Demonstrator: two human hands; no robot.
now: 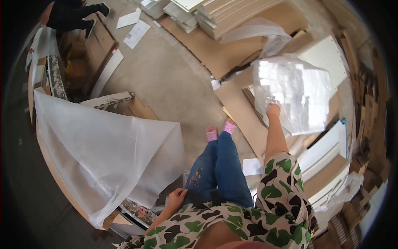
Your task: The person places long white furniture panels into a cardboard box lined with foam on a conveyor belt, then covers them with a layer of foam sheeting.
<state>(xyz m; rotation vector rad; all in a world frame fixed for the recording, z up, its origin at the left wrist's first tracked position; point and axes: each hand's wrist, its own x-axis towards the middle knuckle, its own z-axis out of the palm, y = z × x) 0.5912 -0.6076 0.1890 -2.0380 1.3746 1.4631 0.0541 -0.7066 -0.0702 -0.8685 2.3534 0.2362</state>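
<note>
My right arm reaches forward to a large clear plastic bag (304, 97) with shiny white glints, lying on the stacks at the right. My right hand (273, 110) is closed on the near left edge of its film; the fingertips are partly hidden in the folds. What the bag contains, I cannot make out through the glare. Low beside my left thigh, my left hand (177, 198) is held with curled fingers and nothing visible in it. Close to that hand, a sheet of translucent white foam wrap (112, 149) drapes over a workbench at the left.
Cardboard sheets (238, 97) lie on the floor ahead and right. White boards (325, 58) and brown panels (232, 16) are stacked beyond. Paper sheets (136, 34) lie on the concrete floor. Another person's legs (74, 17) show at the far left, near a cardboard box (99, 45).
</note>
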